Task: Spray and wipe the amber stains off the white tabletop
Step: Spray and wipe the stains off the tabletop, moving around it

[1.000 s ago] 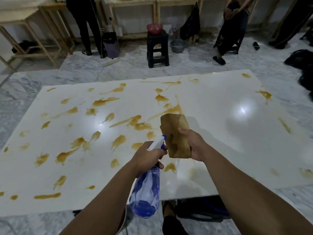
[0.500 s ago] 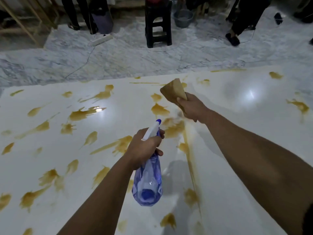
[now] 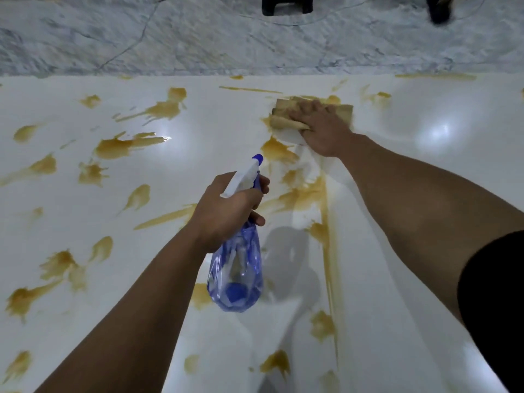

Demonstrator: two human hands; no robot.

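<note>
While your right hand [image 3: 320, 129] lies flat with fingers spread on the tan cloth [image 3: 286, 114], it presses that cloth down onto the white tabletop [image 3: 425, 194] close to the far edge. The cloth is folded, stained brownish, and sits right on an amber patch, with part of it hidden under your palm. Your left hand [image 3: 229, 211] is clenched around the neck of the spray bottle [image 3: 236, 268], fingers curled about the trigger; the bottle hangs above the tabletop, its white head and blue nozzle tip aimed forward toward the cloth, its clear blue body tilted back toward you with a little liquid pooled at the base. Amber stains [image 3: 124, 146] are scattered thickly across the left half of the tabletop, as blotches and streaks. A long thin amber streak [image 3: 329, 251] runs from just below the cloth toward you, between your two forearms. To the right of your right arm the surface looks mostly clean and glossy, with bright light reflections. Beyond the far edge you see grey marble floor [image 3: 198, 38].
</note>
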